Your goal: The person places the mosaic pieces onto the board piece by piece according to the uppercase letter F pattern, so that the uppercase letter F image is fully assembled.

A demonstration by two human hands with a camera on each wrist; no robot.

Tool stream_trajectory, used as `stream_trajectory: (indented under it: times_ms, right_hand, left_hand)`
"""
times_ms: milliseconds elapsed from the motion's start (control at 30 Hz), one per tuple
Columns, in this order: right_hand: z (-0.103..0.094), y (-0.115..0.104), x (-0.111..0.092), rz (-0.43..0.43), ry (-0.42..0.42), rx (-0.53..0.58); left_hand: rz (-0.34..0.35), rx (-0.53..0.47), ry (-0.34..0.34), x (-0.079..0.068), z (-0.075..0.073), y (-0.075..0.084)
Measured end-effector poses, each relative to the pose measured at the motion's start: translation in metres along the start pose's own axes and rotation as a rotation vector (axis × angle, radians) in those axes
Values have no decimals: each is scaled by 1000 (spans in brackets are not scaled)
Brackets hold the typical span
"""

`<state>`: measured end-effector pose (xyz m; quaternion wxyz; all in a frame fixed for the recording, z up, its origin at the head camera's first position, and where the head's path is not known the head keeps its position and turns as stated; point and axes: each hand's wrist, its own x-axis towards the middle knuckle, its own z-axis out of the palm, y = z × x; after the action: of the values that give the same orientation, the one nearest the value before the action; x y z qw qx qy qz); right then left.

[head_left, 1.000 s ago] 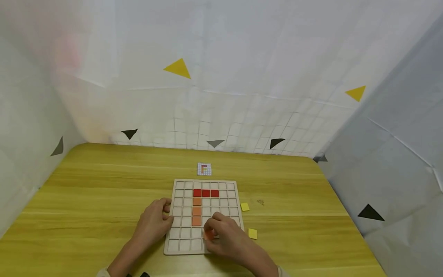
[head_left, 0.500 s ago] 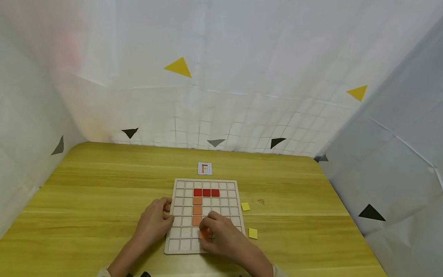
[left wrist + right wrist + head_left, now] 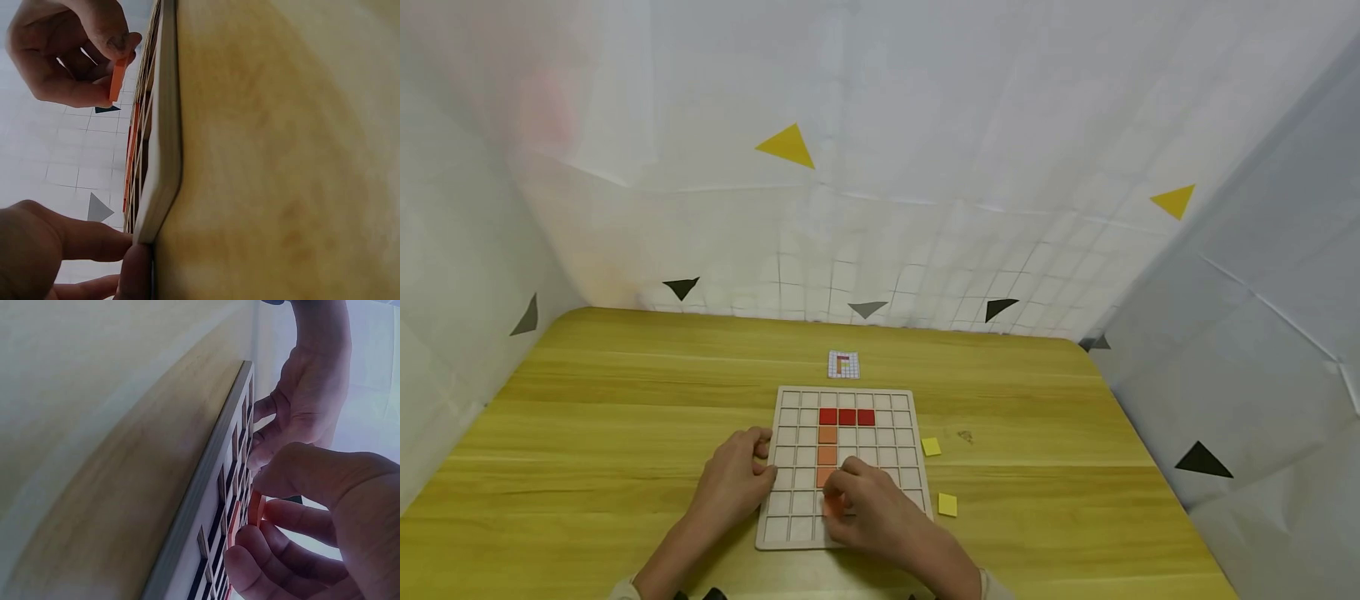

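Note:
My right hand (image 3: 876, 512) pinches an orange square tile (image 3: 117, 80) between thumb and fingers, tilted on edge just above the wooden grid board (image 3: 778, 505). It hovers below a column of orange tiles (image 3: 827, 455) set in the grid, partly covering the lowest one. A row of red tiles (image 3: 847, 417) lies at the top of that column. At the board's left edge my left hand (image 3: 733, 475) rests, its thumb and fingertips touching the side. The left wrist view shows those fingers (image 3: 94, 244) against the board near its corner.
Two yellow tiles, an upper one (image 3: 931, 447) and a lower one (image 3: 947, 505), lie on the wooden table (image 3: 1037, 533) right of the board. Beyond the board is a small pattern card (image 3: 843, 365). White sheeting (image 3: 925, 167) with coloured triangles encloses the table.
My right hand has moved left with the orange tile, from right of the orange column to just below it. My left hand and the board have stayed in place.

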<state>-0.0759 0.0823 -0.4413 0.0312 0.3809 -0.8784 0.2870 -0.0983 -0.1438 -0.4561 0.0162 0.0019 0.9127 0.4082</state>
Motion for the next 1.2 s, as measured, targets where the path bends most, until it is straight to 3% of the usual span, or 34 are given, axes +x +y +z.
stream_trajectory:
  times_ms: [1200]
  right_hand:
    - [8, 3, 12, 30, -50, -67]
  left_hand:
    - [16, 5, 10, 1, 1, -2]
